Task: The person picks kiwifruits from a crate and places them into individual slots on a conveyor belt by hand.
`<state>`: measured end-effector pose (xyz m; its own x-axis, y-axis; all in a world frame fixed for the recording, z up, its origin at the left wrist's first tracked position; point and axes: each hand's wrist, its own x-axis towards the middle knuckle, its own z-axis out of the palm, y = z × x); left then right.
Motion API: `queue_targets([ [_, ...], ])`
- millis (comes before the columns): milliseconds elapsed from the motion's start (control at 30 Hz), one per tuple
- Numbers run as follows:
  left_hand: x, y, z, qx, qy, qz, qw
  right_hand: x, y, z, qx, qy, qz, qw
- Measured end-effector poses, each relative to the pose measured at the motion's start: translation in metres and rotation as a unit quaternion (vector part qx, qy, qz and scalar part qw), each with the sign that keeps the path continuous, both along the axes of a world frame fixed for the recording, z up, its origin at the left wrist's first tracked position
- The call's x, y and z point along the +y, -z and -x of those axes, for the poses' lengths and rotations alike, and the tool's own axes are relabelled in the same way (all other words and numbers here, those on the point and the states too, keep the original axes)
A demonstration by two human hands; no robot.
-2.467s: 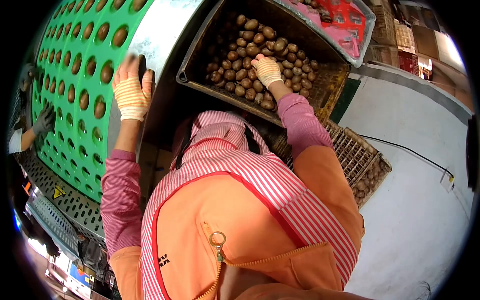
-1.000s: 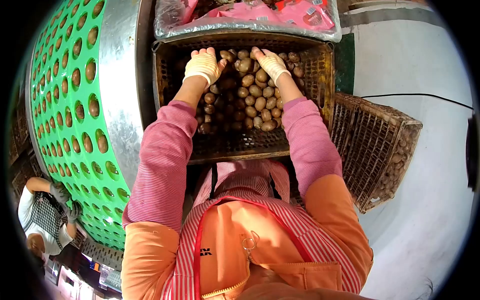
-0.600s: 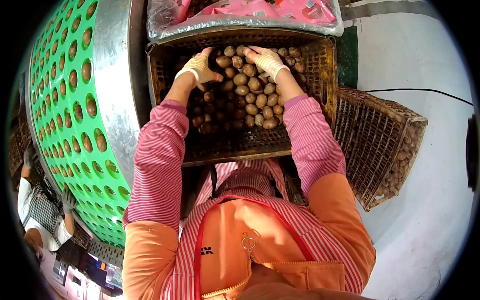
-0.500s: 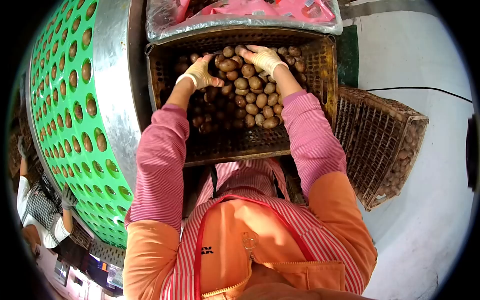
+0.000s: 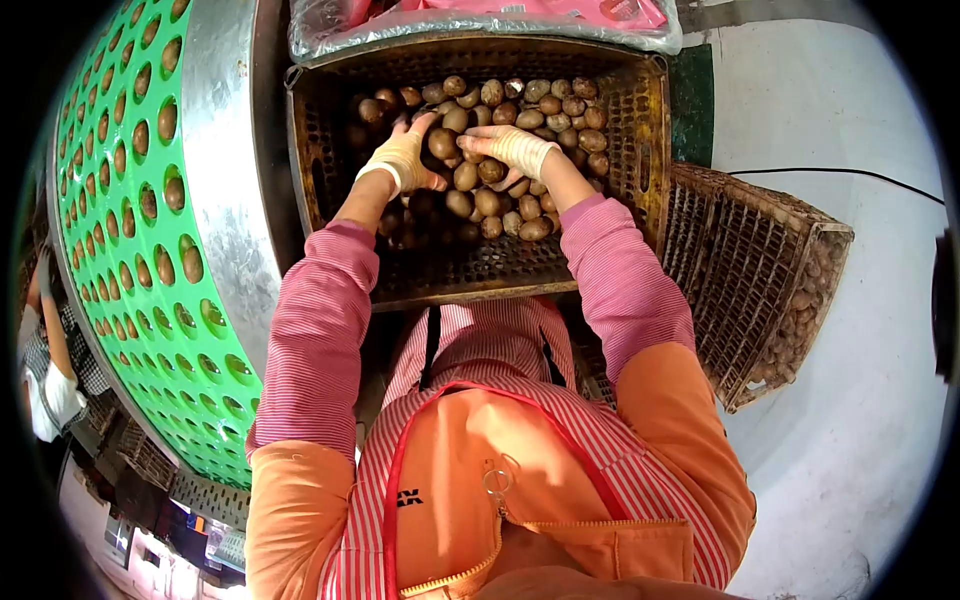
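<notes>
Many brown, egg-shaped things that look like eggs (image 5: 487, 203) lie loose in a dark, perforated plastic crate (image 5: 640, 190) in front of me. Both hands wear pale wraps or fingerless gloves with bare fingertips. On the left of the heap, my left hand (image 5: 402, 160) curves its fingers and thumb around eggs. From the other side my right hand (image 5: 512, 148) bends over more eggs, its fingertips close to the left hand's. A large egg (image 5: 442, 143) sits between the two hands. The heap hides parts of the fingers.
A green panel with oval holes (image 5: 150, 235), many filled with eggs, curves along my left behind a metal rim (image 5: 235, 180). Plastic-lined pink packets (image 5: 560, 12) lie beyond the crate. A second crate (image 5: 745, 280) with eggs stands right. Another person's arm (image 5: 55, 335) shows far left.
My hands have drawn closer together and slightly nearer to me, the right one moving left over the heap. Eggs beyond them are uncovered. The co-worker's arm on the left has shifted.
</notes>
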<state>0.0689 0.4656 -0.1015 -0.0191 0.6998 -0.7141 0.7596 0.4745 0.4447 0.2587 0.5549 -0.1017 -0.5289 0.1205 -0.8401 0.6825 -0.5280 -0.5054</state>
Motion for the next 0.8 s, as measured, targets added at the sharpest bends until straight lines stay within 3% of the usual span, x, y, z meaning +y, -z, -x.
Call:
queue_targets([
  [133, -0.019, -0.001, -0.001, 0.01, 0.053, 0.046, 0.997, -0.023, 0.013, 0.007, -0.031, -0.026, 0.038, 0.998],
  [200, -0.024, -0.009, -0.006, 0.009, 0.065, 0.052, 0.997, -0.026, 0.014, 0.012, -0.026, -0.143, -0.03, 0.989],
  [367, -0.029, -0.044, -0.023, 0.04, 0.079, 0.13, 0.988, -0.039, -0.009, 0.0, -0.089, -0.145, 0.059, 0.984],
  [467, -0.043, -0.051, -0.028, 0.086, 0.067, 0.134, 0.985, -0.048, 0.008, -0.017, -0.036, -0.104, 0.073, 0.991],
  [500, -0.044, -0.053, -0.028, 0.082, 0.061, 0.181, 0.978, -0.052, 0.003, -0.019, -0.01, -0.09, 0.054, 0.994],
  [633, -0.063, -0.041, -0.023, 0.053, 0.004, 0.143, 0.988, -0.065, -0.003, -0.023, -0.004, 0.081, 0.127, 0.989],
  [733, -0.067, -0.034, -0.012, 0.023, -0.026, 0.121, 0.992, -0.067, 0.004, -0.018, -0.019, 0.088, 0.116, 0.989],
  [800, -0.071, -0.028, -0.01, -0.006, -0.056, 0.16, 0.986, -0.07, 0.013, -0.019, -0.011, 0.139, 0.174, 0.975],
])
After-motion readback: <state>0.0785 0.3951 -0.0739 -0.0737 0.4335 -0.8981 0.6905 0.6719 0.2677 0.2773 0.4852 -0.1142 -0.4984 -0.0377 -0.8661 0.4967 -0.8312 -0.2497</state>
